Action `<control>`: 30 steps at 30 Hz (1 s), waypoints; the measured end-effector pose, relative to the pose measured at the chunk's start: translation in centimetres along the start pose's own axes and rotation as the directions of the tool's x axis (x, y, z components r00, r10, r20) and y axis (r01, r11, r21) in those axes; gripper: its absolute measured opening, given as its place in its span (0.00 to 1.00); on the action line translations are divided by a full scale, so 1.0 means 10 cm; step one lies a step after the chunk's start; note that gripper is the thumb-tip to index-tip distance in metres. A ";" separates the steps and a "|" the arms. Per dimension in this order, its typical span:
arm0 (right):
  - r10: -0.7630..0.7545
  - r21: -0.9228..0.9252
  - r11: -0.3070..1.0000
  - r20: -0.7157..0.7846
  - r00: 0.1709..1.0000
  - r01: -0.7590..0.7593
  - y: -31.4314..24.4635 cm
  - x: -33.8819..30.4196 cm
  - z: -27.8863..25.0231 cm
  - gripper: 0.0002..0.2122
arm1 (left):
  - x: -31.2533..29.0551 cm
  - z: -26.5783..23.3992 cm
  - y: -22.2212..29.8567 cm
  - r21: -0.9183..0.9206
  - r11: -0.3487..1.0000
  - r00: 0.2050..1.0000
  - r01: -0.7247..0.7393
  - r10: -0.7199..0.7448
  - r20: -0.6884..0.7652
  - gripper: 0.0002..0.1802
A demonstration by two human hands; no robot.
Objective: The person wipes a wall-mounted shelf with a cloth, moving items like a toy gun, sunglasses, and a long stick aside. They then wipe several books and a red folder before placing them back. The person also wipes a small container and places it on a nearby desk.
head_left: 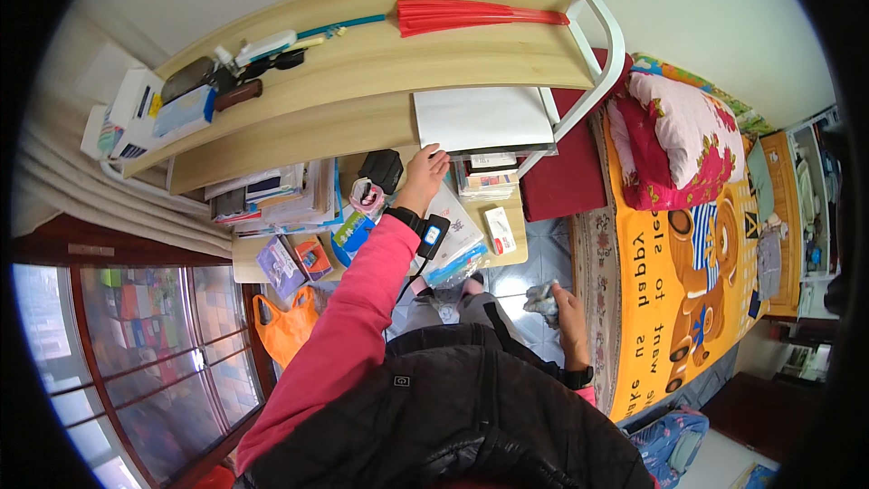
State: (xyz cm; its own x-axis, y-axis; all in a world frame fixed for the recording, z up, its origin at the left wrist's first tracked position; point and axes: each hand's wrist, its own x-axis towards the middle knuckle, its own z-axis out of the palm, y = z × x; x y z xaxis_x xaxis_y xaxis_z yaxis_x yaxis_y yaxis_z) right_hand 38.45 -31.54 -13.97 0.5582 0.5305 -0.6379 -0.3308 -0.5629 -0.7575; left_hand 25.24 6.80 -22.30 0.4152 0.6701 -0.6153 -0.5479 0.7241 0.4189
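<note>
My left hand (424,177) reaches up to a white flat sheet-like folder with a dark front edge (484,119). The folder lies on the lower wooden shelf (299,140), and my fingers are closed at its near left corner. Low on the right, my right hand (570,321) grips a crumpled grey cloth (543,301) and hangs beside the bed, away from the shelf. Under the folder stands a stack of books (489,179). A black case (382,168) sits left of my left hand.
The upper shelf (344,63) bears a red folded fan (471,15), sunglasses (276,63) and small boxes. On the desk are piled books (281,190) and a white box (500,230). An orange bag (288,326) stands left; a bed with a yellow blanket (652,308) lies right.
</note>
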 end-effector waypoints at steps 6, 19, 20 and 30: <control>0.050 -0.003 0.999 0.051 0.997 -0.050 0.01 0.32 -0.16 0.18 | -0.07 0.21 -0.05 -0.224 0.974 0.966 -0.025 -0.034 -0.256 0.27; 0.002 0.030 1.000 0.098 0.995 -0.005 -0.27 1.10 -0.55 0.17 | 0.30 1.01 -0.02 -0.090 0.990 0.993 -0.111 0.113 0.017 0.16; 0.014 0.032 0.999 0.124 0.992 -0.018 -0.26 1.12 -0.57 0.17 | 0.36 1.02 -0.04 -0.089 0.991 0.994 -0.104 0.103 -0.023 0.16; -0.506 0.019 0.862 -0.047 0.861 0.507 -1.08 1.40 0.08 0.17 | 0.05 0.07 -0.71 0.141 0.961 0.945 -0.237 0.262 -0.193 0.22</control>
State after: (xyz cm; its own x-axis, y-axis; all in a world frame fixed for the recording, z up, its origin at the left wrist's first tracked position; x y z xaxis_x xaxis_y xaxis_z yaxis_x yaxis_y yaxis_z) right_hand 49.29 -17.52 -14.80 0.6838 0.7120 -0.1596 -0.0165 -0.2035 -0.9789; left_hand 29.84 2.08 -25.14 0.1085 0.7917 -0.6011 -0.5225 0.5599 0.6431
